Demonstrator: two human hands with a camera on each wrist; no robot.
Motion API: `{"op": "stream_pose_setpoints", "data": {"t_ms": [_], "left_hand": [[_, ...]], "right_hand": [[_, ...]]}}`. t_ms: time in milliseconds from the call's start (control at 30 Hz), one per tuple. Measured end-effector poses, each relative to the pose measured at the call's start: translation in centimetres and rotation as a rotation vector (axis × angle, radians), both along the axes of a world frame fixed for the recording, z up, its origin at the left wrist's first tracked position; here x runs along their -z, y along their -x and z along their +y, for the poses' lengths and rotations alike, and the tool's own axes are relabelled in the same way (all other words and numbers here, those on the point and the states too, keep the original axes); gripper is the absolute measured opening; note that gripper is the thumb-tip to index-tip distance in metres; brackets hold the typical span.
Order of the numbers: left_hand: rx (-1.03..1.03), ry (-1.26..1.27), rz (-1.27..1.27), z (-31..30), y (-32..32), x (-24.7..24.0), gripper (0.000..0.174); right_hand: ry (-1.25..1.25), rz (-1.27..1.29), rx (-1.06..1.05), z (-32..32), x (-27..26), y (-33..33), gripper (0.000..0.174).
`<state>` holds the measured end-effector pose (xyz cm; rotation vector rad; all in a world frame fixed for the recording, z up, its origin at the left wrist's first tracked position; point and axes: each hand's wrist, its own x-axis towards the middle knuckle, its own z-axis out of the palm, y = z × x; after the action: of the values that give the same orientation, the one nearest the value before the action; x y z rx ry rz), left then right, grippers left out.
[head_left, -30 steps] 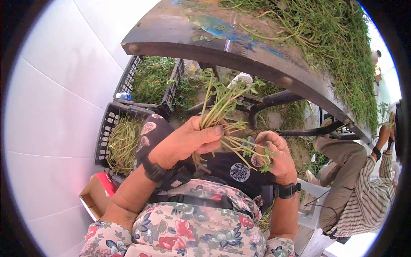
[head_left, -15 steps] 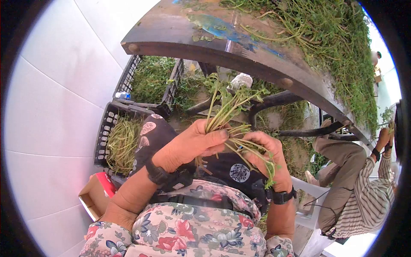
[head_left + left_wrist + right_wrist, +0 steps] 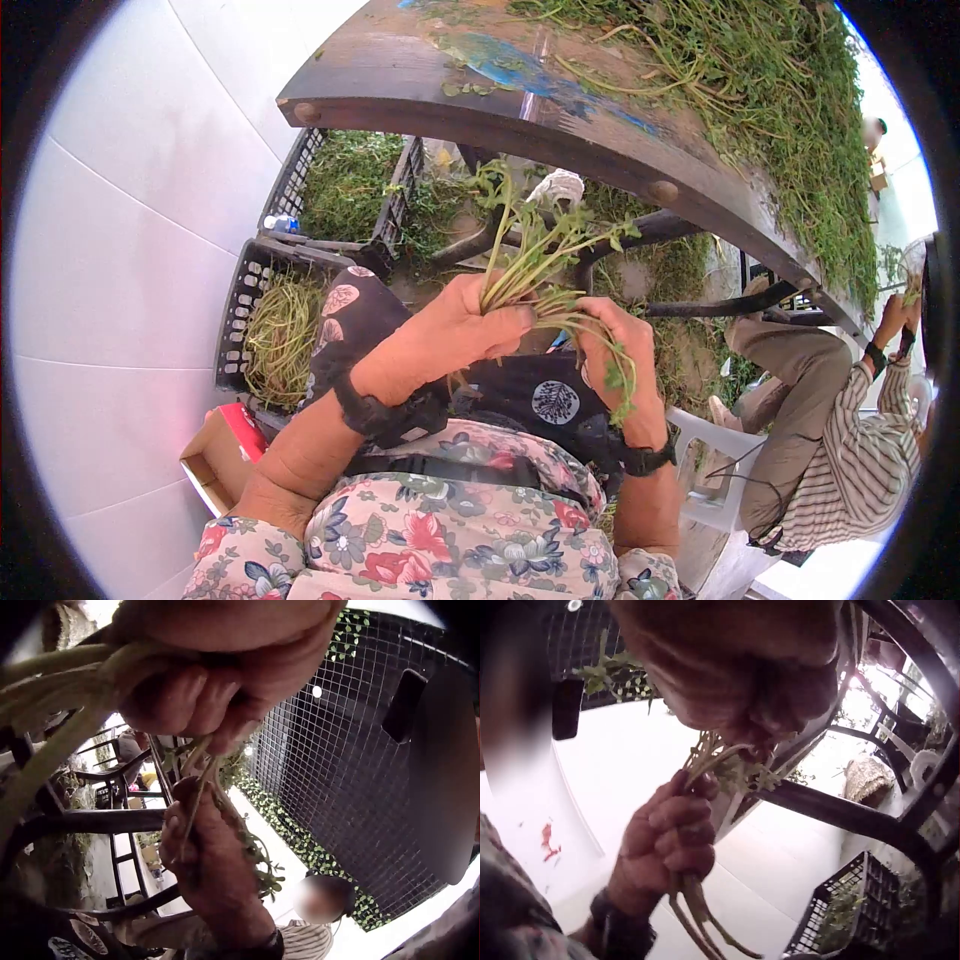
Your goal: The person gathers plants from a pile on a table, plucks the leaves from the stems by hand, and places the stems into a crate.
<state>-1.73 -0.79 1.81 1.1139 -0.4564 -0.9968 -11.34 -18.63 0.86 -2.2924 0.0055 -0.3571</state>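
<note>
In the head view my left hand (image 3: 445,328) grips a bunch of leafy green stems (image 3: 525,255) in front of my lap, leaves pointing up and away. The right wrist view shows its fingers curled round the bunch, with bare stem ends (image 3: 697,911) hanging below. Close beside it, my right hand (image 3: 625,365) pinches a few thin stems coming off the bunch's right side. A leafy sprig (image 3: 622,375) droops over its fingers. Seen from the left wrist, the right hand (image 3: 214,859) has thumb and fingers together on these stems.
A table (image 3: 480,115) ahead bears a large heap of greens (image 3: 790,120). At left stand a black crate (image 3: 232,335) of bare stems and another crate (image 3: 398,200) of leafy greens, near an open cardboard box (image 3: 215,465). Another person (image 3: 850,460) sits at right.
My right hand has moved left and up to the bunch, and its fingers have closed on some stems. The left hand keeps its grip, almost in place.
</note>
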Motion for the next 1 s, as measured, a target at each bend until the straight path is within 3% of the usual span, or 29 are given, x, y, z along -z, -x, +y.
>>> {"op": "stream_pose_setpoints", "data": {"t_ms": [33,133,233,333,433,533,633,733,800,833,867,933,1000], "left_hand": [[-0.015,-0.010,-0.027,-0.2,0.0,0.0,0.015],[-0.052,-0.062,-0.124,-0.7,0.0,0.5,0.012],[-0.061,-0.103,-0.210,-0.9,0.0,0.5,0.010],[-0.064,-0.189,-0.315,-1.0,0.0,-0.1,0.011],[-0.089,-0.231,-0.401,-1.3,0.3,0.0,0.013],[-0.110,-0.226,-0.513,-1.4,0.2,0.1,0.016],[-0.148,-0.204,-0.566,-1.7,0.3,1.6,0.018],[-0.089,-0.249,-0.464,-0.9,0.1,0.2,0.017],[-0.073,-0.240,-0.362,0.1,-0.3,-0.9,0.012],[-0.092,-0.208,-0.317,0.7,-0.7,-1.1,0.010],[-0.104,-0.179,-0.269,1.2,-1.0,-1.1,0.009],[-0.107,-0.190,-0.254,1.6,-1.6,0.2,0.011],[-0.088,-0.165,-0.189,1.6,-1.8,0.6,0.012]], "right_hand": [[-0.065,-0.003,0.015,0.0,0.5,-0.1,0.017],[0.068,-0.095,0.072,0.1,2.0,-0.4,0.016],[-0.212,0.026,0.186,0.5,2.1,-0.1,0.016],[-0.304,0.077,0.233,0.7,2.3,0.2,0.015],[-0.118,0.028,0.176,0.3,2.5,0.1,0.016],[-0.308,0.076,0.250,0.2,3.3,0.3,0.015],[-0.274,0.001,0.218,0.5,3.0,-0.1,0.015],[0.109,-0.021,0.380,-2.1,6.9,0.1,0.018],[-0.189,0.015,0.593,-6.5,8.3,1.3,0.016],[-0.857,0.069,0.791,-6.5,6.7,1.5,0.014],[-1.091,0.078,0.659,-8.1,6.6,2.6,0.013],[-1.165,0.105,0.626,-8.3,4.9,3.2,0.013],[-1.089,0.151,0.590,-7.6,3.7,3.3,0.011]]}}
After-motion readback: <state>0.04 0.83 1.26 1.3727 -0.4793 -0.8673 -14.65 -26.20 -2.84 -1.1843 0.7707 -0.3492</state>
